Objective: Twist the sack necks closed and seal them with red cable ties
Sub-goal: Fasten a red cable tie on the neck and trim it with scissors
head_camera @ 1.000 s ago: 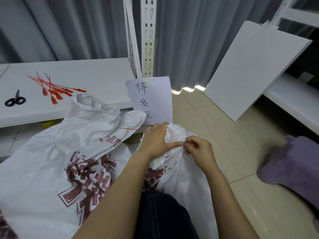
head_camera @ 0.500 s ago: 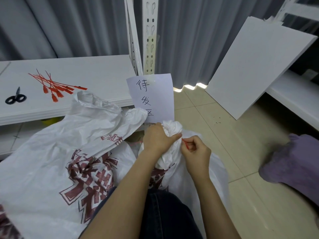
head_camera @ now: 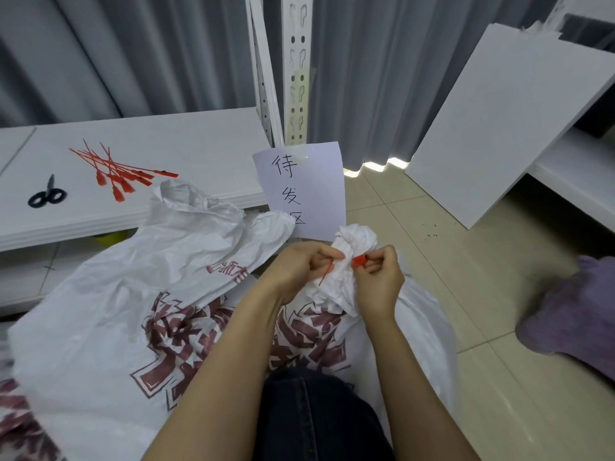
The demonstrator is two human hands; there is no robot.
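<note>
A grey curtain (head_camera: 382, 78) hangs across the far side, above a pale tiled floor (head_camera: 466, 261). A big white sack (head_camera: 100, 311) with dark red print lies slumped at near left, its mouth loose and open toward the shelf. A white board (head_camera: 499, 128) leans at far right. A low white shelf (head_camera: 206, 141) runs along the far left.

In the middle, just right of the big one, stands a second white sack (head_camera: 419, 327); its bunched neck (head_camera: 356, 237) rises between the two hands. A purple cloth (head_camera: 572, 311) lies on the floor at right. A paper sign (head_camera: 306, 188) with handwritten characters hangs from the rack post behind the neck.

The left hand (head_camera: 296, 267) is curled, pinching the thin tail of a red cable tie (head_camera: 327, 271) against the left side of the neck. The right hand (head_camera: 379, 281), also curled, pinches the tie's red head at the neck's right side. Whether the tie runs fully round the neck is hidden.

On the shelf lie a loose bundle of red ties (head_camera: 113, 171) and, left of it, black scissors (head_camera: 46, 196).
</note>
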